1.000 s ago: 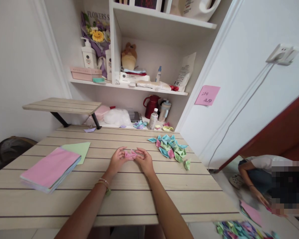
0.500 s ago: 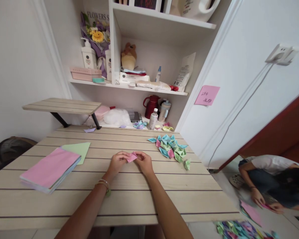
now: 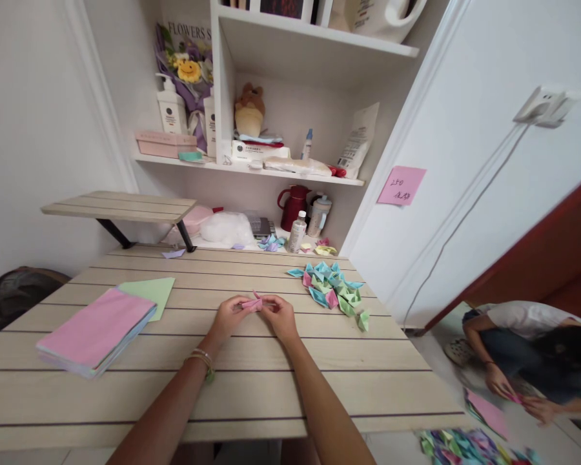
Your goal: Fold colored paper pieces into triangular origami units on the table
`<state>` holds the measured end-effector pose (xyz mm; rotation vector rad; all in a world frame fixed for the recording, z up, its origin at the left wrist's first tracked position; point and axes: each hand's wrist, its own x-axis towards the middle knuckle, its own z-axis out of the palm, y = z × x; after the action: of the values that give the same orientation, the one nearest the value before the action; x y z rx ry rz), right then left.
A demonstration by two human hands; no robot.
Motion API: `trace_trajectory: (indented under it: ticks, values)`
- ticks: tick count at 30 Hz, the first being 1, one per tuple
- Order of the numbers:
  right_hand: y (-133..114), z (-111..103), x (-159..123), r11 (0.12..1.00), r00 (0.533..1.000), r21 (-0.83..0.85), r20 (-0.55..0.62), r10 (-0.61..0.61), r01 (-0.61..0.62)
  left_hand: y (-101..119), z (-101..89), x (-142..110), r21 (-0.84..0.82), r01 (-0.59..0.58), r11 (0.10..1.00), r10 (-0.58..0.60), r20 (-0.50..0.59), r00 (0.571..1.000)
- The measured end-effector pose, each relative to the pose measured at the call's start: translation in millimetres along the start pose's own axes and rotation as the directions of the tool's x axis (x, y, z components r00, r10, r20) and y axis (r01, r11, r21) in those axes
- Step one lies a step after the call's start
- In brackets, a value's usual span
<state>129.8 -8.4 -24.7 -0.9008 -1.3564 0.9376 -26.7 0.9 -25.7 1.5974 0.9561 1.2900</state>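
A small pink folded paper (image 3: 252, 303) is pinched between both my hands above the middle of the table. My left hand (image 3: 231, 315) grips its left end, and my right hand (image 3: 277, 315) holds its right end. One thin pink flap sticks up between the fingertips, whose tips partly cover the paper. To the right lies a pile of folded paper boats (image 3: 333, 284) in blue, green and pink. A stack of square paper (image 3: 99, 329), pink on top, lies at the left, with a green sheet (image 3: 157, 294) beneath its far corner.
A small raised shelf (image 3: 121, 205) stands on the table's back left. Behind the table, a clear bottle (image 3: 297, 232) and a red jug (image 3: 293, 208) stand in the cabinet. On the floor at right, another person (image 3: 527, 361) crouches, hands on pink paper, beside a heap of folded papers (image 3: 469, 447).
The pink paper has turned in my fingers, from a flat pointed face to a narrower edge with a flap up. My hands stay in nearly the same place.
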Motion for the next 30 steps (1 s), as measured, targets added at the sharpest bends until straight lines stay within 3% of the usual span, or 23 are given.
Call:
trace_trajectory:
  ticks: [6, 12, 20, 24, 30]
  values:
    - [0.4, 0.4, -0.4, 0.997, 0.998, -0.081, -0.058, -0.025, 0.02, -0.6, 0.5, -0.9, -0.039, -0.083, 0.996, 0.082, -0.046, 0.996]
    - [0.6, 1.8, -0.8, 1.0, 0.997, -0.013, -0.073, -0.005, 0.004, 4.6, -0.8, -1.0, 0.094, -0.147, 0.985, 0.149, -0.007, 0.989]
    - [5.9, 4.9, -0.2, 0.999, 0.997, -0.003, -0.061, 0.038, -0.038, 8.9, -1.4, -1.9, 0.219, -0.212, 0.952, 0.227, -0.044, 0.973]
    - [7.7, 5.0, -1.3, 0.998, 0.998, 0.028, -0.009, 0.064, -0.064, 10.3, 1.0, -3.5, 0.166, -0.172, 0.971, 0.182, -0.046, 0.982]
    - [8.5, 2.5, -0.7, 0.997, 0.997, 0.024, 0.001, 0.071, -0.071, 7.4, 2.2, -2.7, -0.059, -0.008, 0.998, 0.001, -0.127, 0.992]
